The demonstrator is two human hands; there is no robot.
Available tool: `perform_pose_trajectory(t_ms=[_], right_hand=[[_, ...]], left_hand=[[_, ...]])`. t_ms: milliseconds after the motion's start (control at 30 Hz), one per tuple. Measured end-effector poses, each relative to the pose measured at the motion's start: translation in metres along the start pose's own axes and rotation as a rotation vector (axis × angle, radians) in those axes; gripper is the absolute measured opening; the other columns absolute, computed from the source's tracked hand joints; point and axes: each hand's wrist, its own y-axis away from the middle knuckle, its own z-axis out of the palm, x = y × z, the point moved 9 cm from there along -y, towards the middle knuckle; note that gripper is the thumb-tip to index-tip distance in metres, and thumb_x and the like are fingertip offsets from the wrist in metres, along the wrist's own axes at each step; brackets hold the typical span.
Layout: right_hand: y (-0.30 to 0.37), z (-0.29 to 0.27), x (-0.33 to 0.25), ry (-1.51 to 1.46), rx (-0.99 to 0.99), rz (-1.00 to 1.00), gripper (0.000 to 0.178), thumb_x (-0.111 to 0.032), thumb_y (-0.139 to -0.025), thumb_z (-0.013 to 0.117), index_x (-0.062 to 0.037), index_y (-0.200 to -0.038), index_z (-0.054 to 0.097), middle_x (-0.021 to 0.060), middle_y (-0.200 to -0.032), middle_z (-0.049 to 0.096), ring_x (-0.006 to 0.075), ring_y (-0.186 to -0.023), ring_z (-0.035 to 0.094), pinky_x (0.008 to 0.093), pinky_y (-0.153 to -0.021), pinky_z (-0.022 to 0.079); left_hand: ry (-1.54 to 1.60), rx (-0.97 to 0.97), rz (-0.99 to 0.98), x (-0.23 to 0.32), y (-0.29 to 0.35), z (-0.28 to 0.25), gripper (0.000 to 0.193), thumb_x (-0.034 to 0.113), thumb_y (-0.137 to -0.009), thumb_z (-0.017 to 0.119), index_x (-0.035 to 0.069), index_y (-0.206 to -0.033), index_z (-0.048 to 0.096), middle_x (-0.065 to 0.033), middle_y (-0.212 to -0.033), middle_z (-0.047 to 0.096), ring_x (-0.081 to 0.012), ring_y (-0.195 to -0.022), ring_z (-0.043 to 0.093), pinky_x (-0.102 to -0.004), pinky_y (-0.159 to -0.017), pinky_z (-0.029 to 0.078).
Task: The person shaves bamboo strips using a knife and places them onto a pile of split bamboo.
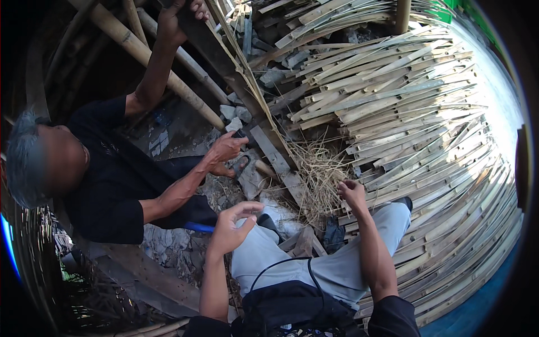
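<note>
My left hand [231, 226] is raised over my left thigh, fingers bent but apart from the thumb, with nothing between them. Over the edge of a heap of thin bamboo shavings [320, 177] is my right hand [352, 195]. Its fingers are curled towards the thumb; whether a thin piece sits in them is hidden. To the left, a co-worker's hand [225, 149] grips a dark handle-like object [240, 134]. That person's other hand [171, 22] is at the upper end of a long dark board [216, 53], beside a split bamboo strip [241, 62].
A large pile of split bamboo strips [393, 112] fills the right side. Broken stones [238, 112] and a flat plank [275, 157] lie between me and the co-worker [106, 168]. Bamboo poles [163, 67] slant across the upper left. A dark bag [292, 303] rests on my lap.
</note>
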Motion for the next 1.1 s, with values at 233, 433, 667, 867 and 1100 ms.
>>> perform_pose_trajectory(t_ms=[233, 433, 667, 867, 1100], right_hand=[[-0.003, -0.001, -0.001, 0.080, 0.007, 0.006, 0.031, -0.017, -0.088, 0.066, 0.0072, -0.107, 0.062, 0.0090, -0.086, 0.069, 0.0116, -0.068, 0.063, 0.0241, -0.062, 0.050], [-0.002, 0.007, -0.007, 0.150, 0.023, -0.014, 0.031, -0.017, -0.087, 0.066, 0.0083, -0.104, 0.064, 0.0119, -0.087, 0.070, 0.0136, -0.071, 0.066, 0.0258, -0.064, 0.052], [0.002, 0.017, -0.010, 0.212, -0.032, 0.020, 0.032, -0.017, -0.086, 0.066, 0.0085, -0.104, 0.065, 0.0117, -0.086, 0.071, 0.0145, -0.071, 0.067, 0.0272, -0.065, 0.052], [-0.006, 0.020, -0.008, 0.363, -0.015, -0.091, 0.031, -0.021, -0.086, 0.067, 0.0063, -0.099, 0.067, 0.0110, -0.083, 0.071, 0.0139, -0.068, 0.066, 0.0275, -0.063, 0.051], [-0.005, 0.022, 0.016, 0.443, -0.005, -0.088, 0.033, -0.026, -0.084, 0.069, 0.0051, -0.095, 0.070, 0.0105, -0.080, 0.070, 0.0136, -0.066, 0.065, 0.0286, -0.064, 0.051]], left_hand=[[0.056, 0.232, -0.277, -0.113, 0.082, -0.021, 0.027, -0.005, -0.084, 0.052, -0.003, -0.108, 0.063, -0.0098, -0.105, 0.067, -0.0160, -0.099, 0.064, -0.0283, -0.085, 0.049], [0.024, 0.246, -0.322, -0.134, 0.098, -0.025, 0.026, -0.005, -0.084, 0.052, -0.003, -0.109, 0.062, -0.0093, -0.104, 0.067, -0.0163, -0.098, 0.064, -0.0273, -0.084, 0.049], [-0.004, 0.231, -0.279, -0.138, 0.083, -0.008, 0.025, -0.003, -0.085, 0.053, -0.003, -0.109, 0.062, -0.0107, -0.104, 0.067, -0.0171, -0.097, 0.065, -0.0281, -0.084, 0.050], [0.259, 0.140, -0.232, -0.183, 0.038, 0.038, 0.024, -0.002, -0.087, 0.053, -0.003, -0.110, 0.061, -0.0101, -0.108, 0.066, -0.0160, -0.097, 0.064, -0.0274, -0.081, 0.050], [0.483, 0.075, -0.377, -0.241, -0.018, 0.121, 0.028, 0.008, -0.091, 0.053, -0.001, -0.117, 0.057, -0.0099, -0.107, 0.067, -0.0150, -0.091, 0.066, -0.0271, -0.074, 0.052]])
